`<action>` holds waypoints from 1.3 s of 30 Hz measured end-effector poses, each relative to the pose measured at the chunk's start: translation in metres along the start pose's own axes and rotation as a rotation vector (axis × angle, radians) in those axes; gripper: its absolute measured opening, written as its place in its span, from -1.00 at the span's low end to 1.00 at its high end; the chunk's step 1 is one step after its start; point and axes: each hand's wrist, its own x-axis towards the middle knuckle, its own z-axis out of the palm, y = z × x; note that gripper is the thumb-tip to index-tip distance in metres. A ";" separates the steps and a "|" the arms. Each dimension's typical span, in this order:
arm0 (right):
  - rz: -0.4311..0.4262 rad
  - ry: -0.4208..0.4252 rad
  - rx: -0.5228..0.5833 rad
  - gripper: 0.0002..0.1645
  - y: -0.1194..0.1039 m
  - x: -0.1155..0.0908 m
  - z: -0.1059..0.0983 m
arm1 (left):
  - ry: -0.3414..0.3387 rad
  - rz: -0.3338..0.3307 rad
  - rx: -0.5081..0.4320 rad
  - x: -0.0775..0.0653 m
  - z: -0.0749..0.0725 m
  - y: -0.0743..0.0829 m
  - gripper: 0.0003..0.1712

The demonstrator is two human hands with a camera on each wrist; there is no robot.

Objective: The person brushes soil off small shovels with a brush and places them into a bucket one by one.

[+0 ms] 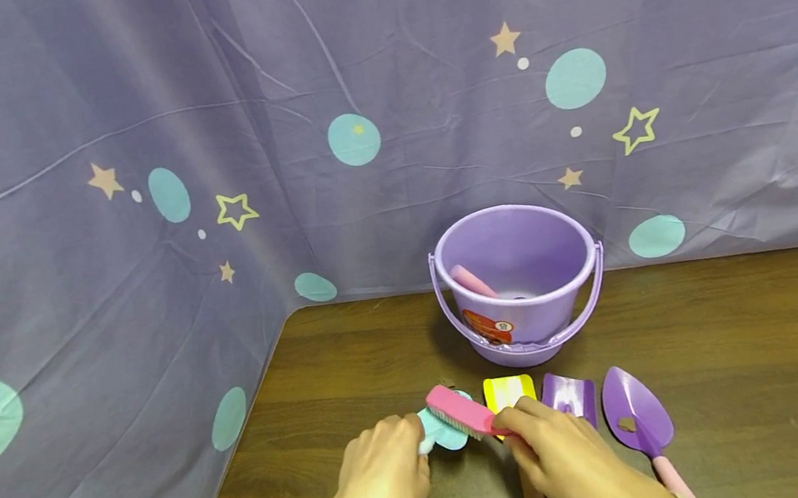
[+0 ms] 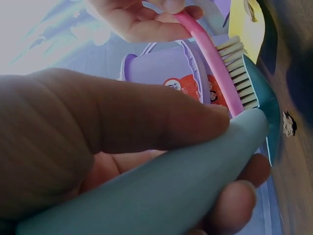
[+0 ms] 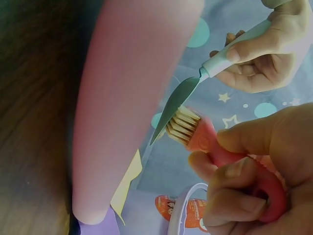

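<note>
My left hand (image 1: 378, 480) grips the pale handle of a light blue toy shovel (image 1: 448, 434), its fingers wrapped round it in the left wrist view. A pink brush (image 1: 463, 410) is in my right hand (image 1: 573, 455), held by its handle between thumb and curled fingers. Its pale bristles (image 3: 183, 126) touch the shovel's blade (image 3: 177, 102). Both tools are held above the table. A small crumpled brown scrap (image 2: 289, 124) lies on the wood beyond the blade.
At the back stands a purple bucket (image 1: 555, 314) with a pink handle-like piece (image 1: 472, 280) inside. In front lie a yellow shovel (image 1: 510, 388), a purple shovel (image 1: 578, 399) and a purple pointed trowel (image 1: 633, 403) with a brown scrap (image 1: 626, 424) on it. A patterned curtain (image 1: 417, 44) borders the table.
</note>
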 end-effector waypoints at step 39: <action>-0.001 -0.042 0.007 -0.71 0.000 0.000 -0.004 | -0.006 0.009 -0.014 -0.001 -0.001 0.001 -0.79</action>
